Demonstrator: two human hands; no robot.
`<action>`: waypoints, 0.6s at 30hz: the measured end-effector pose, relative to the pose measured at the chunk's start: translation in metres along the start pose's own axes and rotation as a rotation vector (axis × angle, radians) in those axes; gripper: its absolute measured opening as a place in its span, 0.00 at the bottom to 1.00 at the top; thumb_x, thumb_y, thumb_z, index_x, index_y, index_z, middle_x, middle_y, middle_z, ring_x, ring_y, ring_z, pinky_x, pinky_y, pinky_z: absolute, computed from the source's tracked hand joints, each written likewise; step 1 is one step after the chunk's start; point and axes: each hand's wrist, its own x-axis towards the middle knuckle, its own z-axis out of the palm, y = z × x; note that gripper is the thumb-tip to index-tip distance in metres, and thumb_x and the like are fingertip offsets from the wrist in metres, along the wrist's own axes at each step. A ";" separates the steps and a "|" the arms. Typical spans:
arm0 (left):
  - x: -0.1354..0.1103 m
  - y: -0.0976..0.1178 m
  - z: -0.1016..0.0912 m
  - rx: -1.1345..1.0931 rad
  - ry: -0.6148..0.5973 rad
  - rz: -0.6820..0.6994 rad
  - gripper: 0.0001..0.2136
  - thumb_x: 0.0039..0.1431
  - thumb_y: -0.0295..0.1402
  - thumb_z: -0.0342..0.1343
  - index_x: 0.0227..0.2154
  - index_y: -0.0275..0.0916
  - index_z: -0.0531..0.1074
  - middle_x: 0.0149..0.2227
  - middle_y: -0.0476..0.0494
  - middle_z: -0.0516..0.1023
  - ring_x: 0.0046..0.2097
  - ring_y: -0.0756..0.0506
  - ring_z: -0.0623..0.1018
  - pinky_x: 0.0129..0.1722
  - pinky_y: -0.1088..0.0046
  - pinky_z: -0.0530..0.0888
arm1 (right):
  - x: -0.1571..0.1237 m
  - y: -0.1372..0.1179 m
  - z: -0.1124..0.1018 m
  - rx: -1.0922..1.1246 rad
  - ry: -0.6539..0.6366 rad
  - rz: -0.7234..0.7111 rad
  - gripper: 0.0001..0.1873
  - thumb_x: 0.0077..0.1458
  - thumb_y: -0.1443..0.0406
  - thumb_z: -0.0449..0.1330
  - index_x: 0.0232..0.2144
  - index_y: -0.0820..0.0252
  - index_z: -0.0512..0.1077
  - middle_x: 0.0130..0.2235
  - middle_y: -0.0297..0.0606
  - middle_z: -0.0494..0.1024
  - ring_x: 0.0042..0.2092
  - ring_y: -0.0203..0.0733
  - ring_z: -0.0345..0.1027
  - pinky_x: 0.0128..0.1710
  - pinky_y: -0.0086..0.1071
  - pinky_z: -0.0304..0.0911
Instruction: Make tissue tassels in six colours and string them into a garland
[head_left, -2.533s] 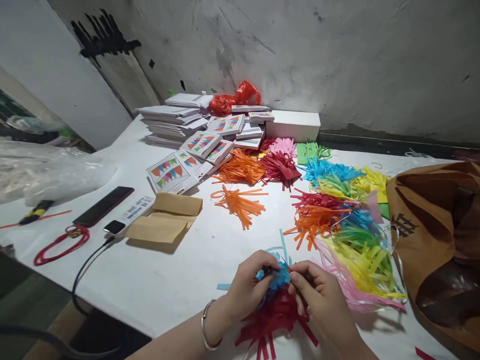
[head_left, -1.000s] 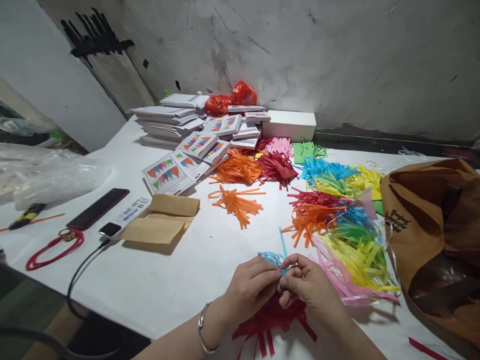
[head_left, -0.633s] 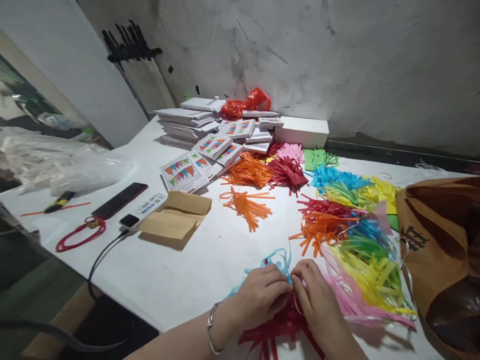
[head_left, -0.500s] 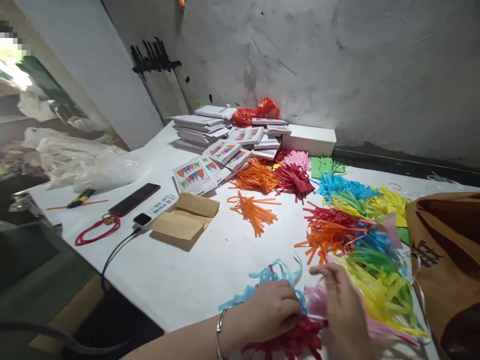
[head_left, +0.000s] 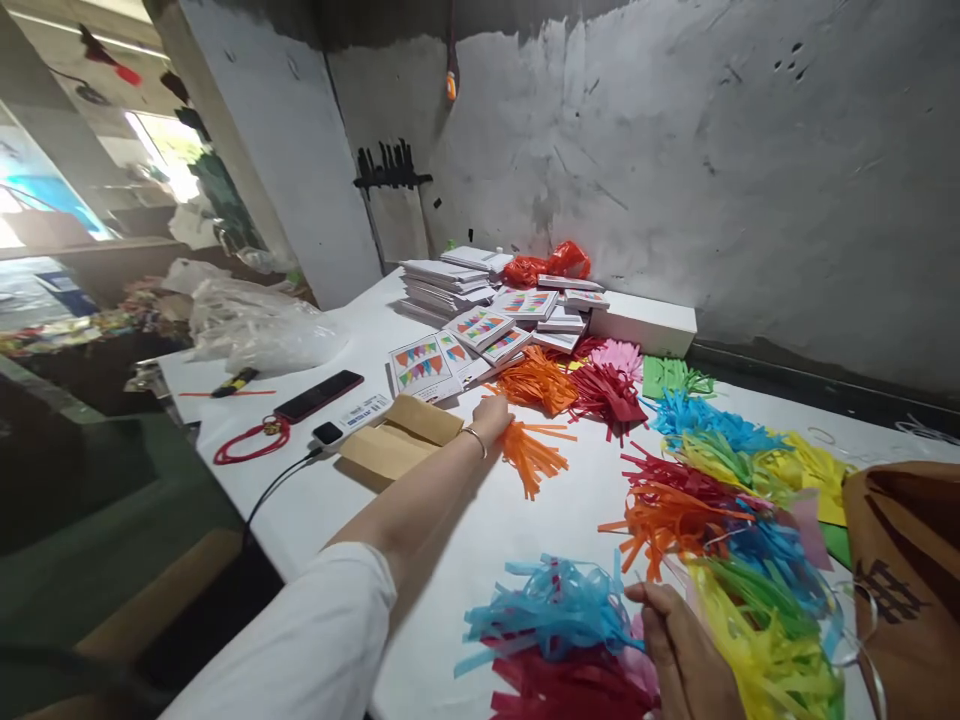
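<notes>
My left hand (head_left: 492, 420), a bangle on its wrist, is stretched out across the white table with its fingers closed on the gathered end of an orange paper tassel (head_left: 536, 458). The tassel's strips fan out to the right on the tabletop. My right hand (head_left: 679, 640) is low at the right, fingers bent and close together; what they hold is hard to make out. Just left of it lie a light blue tassel (head_left: 551, 605) and a dark red tassel (head_left: 574, 685), with a bit of pink tassel (head_left: 637, 660) between them and the hand.
Tassels in several colours, including a yellow one (head_left: 780, 650), run along the right beside a brown bag (head_left: 907, 560). Behind are printed packs (head_left: 424, 365), white stacks (head_left: 442, 285) and a white box (head_left: 645, 322). At left lie a phone (head_left: 319, 395), brown paper (head_left: 382, 455) and a cable (head_left: 281, 480).
My left hand has left the blue and red tassels and reached forward to the single orange tassel, closing on it. My right hand stays by the pile. The view has turned left and upward.
</notes>
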 end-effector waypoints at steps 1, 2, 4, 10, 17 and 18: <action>-0.001 0.000 0.003 -0.064 -0.007 -0.014 0.16 0.66 0.37 0.57 0.54 0.36 0.70 0.53 0.38 0.73 0.50 0.41 0.77 0.48 0.56 0.77 | 0.001 -0.001 0.003 0.003 -0.033 -0.048 0.20 0.66 0.49 0.51 0.41 0.52 0.77 0.40 0.40 0.81 0.42 0.45 0.76 0.42 0.31 0.72; -0.003 0.001 0.006 -0.147 -0.013 -0.017 0.16 0.66 0.37 0.57 0.54 0.37 0.70 0.54 0.39 0.73 0.50 0.41 0.77 0.48 0.56 0.77 | 0.002 -0.001 0.005 0.011 -0.063 -0.082 0.20 0.66 0.50 0.52 0.41 0.52 0.78 0.39 0.40 0.81 0.42 0.45 0.77 0.42 0.31 0.72; -0.013 0.005 0.011 -0.328 -0.030 0.002 0.15 0.67 0.37 0.56 0.53 0.37 0.70 0.53 0.39 0.74 0.50 0.41 0.77 0.48 0.56 0.77 | 0.004 0.000 0.008 0.045 -0.120 -0.113 0.18 0.66 0.51 0.54 0.44 0.52 0.79 0.34 0.38 0.81 0.36 0.43 0.77 0.38 0.29 0.73; -0.098 0.027 0.026 -0.854 -0.336 0.127 0.15 0.52 0.41 0.68 0.36 0.35 0.76 0.33 0.43 0.79 0.32 0.47 0.77 0.34 0.69 0.76 | 0.005 -0.010 0.002 0.244 -0.118 -0.092 0.11 0.65 0.59 0.58 0.44 0.48 0.79 0.35 0.35 0.81 0.32 0.38 0.78 0.34 0.24 0.73; -0.200 0.035 0.038 -1.275 -0.773 0.028 0.20 0.36 0.42 0.76 0.29 0.35 0.77 0.28 0.46 0.79 0.29 0.49 0.77 0.31 0.74 0.74 | 0.008 -0.027 -0.004 0.054 -0.070 -0.290 0.12 0.64 0.68 0.58 0.47 0.50 0.76 0.37 0.34 0.82 0.38 0.37 0.78 0.40 0.23 0.72; -0.204 0.036 0.040 -1.345 -0.813 -0.012 0.18 0.37 0.38 0.76 0.29 0.35 0.77 0.28 0.46 0.79 0.28 0.50 0.77 0.31 0.74 0.74 | 0.007 -0.027 -0.003 0.029 -0.057 -0.292 0.12 0.64 0.68 0.57 0.48 0.51 0.76 0.38 0.34 0.82 0.39 0.37 0.79 0.41 0.23 0.72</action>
